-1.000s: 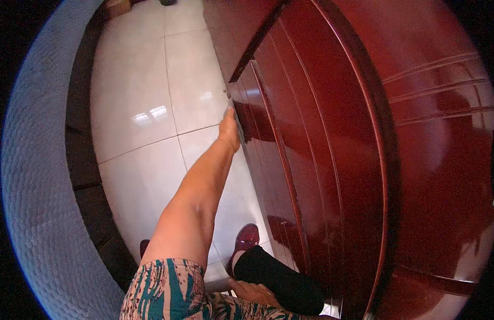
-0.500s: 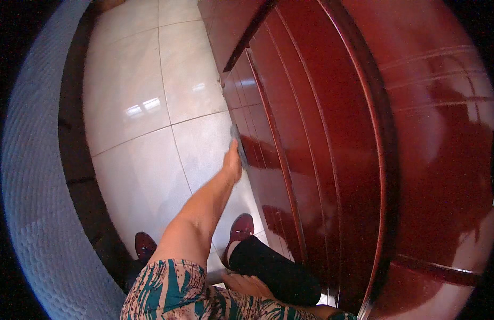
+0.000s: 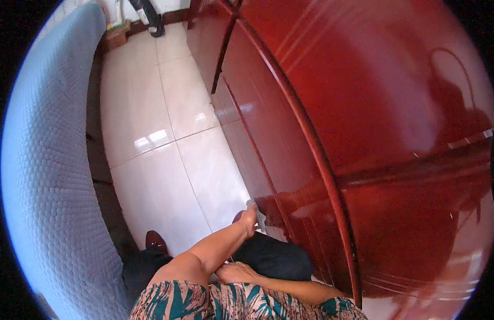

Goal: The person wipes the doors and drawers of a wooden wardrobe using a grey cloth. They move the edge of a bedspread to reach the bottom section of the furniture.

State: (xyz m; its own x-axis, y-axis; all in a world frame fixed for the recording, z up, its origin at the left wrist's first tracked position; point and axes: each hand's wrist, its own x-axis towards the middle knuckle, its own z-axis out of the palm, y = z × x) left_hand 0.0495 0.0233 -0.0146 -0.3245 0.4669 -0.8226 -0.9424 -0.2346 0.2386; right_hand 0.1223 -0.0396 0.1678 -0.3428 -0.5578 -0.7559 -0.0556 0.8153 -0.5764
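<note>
Down low, my left hand [image 3: 249,217] has its fingers [image 3: 252,205] clenched on a grey cloth [image 3: 256,209], pressed against the red cabinet [image 3: 332,133] just right of them, close above the tiled floor [image 3: 167,154]. My right hand [image 3: 233,273] rests on my knee, fingers released. A blue sofa [image 3: 39,176] lies well left.

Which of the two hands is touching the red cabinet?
The left hand: its arm is stretched forward and it presses a small cloth low on the cabinet. The right hand rests back on the knee, away from the wood.
</note>
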